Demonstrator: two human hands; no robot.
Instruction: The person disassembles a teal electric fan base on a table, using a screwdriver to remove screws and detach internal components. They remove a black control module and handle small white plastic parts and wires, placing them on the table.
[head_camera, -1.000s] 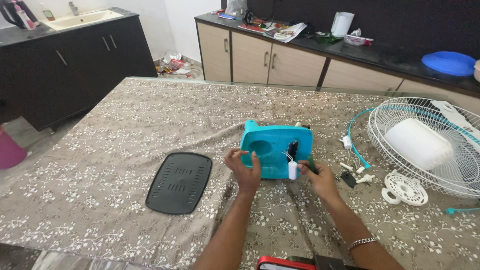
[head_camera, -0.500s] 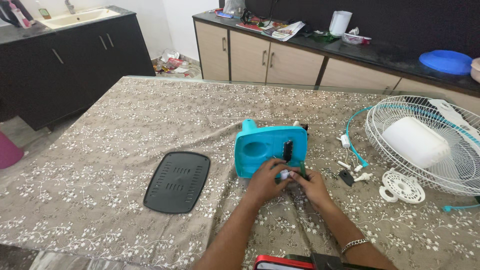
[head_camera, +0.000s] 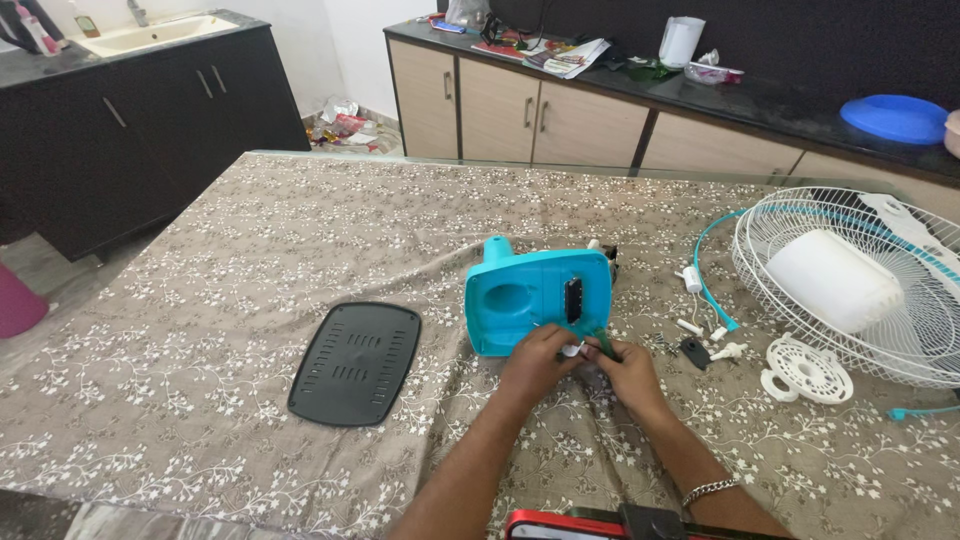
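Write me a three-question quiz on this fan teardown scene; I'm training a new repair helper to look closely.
1. True or false: the black vented plastic plate lies to the right of the turquoise plastic fan housing.
2. Where do the left hand and right hand meet?
A. over the white wire fan guard
B. at the housing's near edge
C. on the plate
3. Fill in: the small white cylindrical part sits between the two ____.

Key: 1 false; 2 B; 3 hands.
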